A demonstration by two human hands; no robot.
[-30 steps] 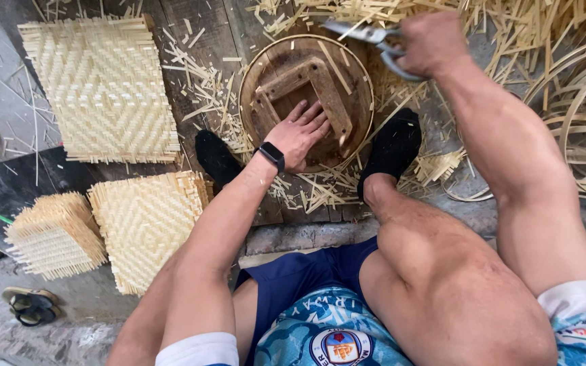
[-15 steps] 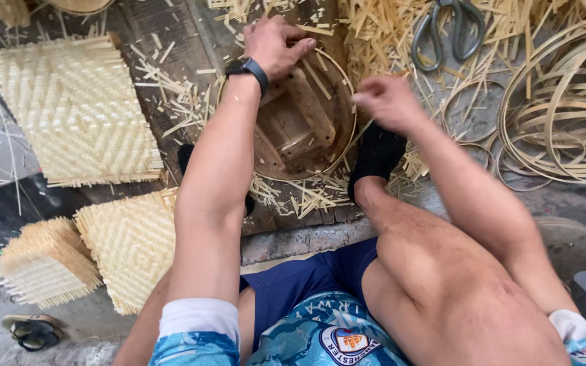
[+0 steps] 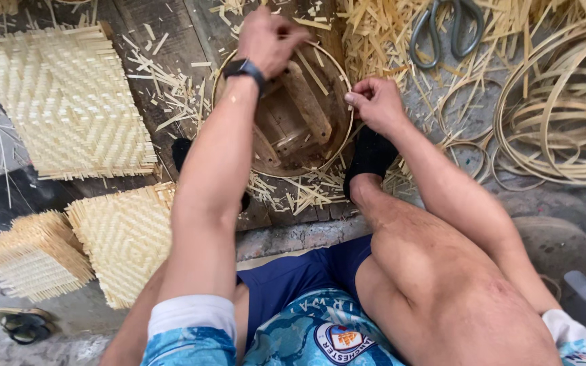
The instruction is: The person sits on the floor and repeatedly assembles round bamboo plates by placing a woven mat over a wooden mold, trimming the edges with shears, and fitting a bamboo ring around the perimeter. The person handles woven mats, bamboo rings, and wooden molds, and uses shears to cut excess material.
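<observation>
A round wooden mould with crossed slats lies on dark planks between my black-socked feet. A thin bamboo hoop rings its edge. My left hand, with a black watch on the wrist, is closed over the hoop at the mould's far rim. At the right rim my right hand pinches the hoop between thumb and fingers. Grey scissors lie on bamboo shavings beyond my right hand, untouched.
Three woven bamboo mats lie to the left: a large one and two smaller ones. Coiled bamboo strips fill the right side. Loose splints litter the planks. A sandal and a red-capped bottle sit near the bottom corners.
My right hand put the scissors down on the shavings and came to the mould's right rim. My left hand moved from the mould's middle to its far rim and closed there.
</observation>
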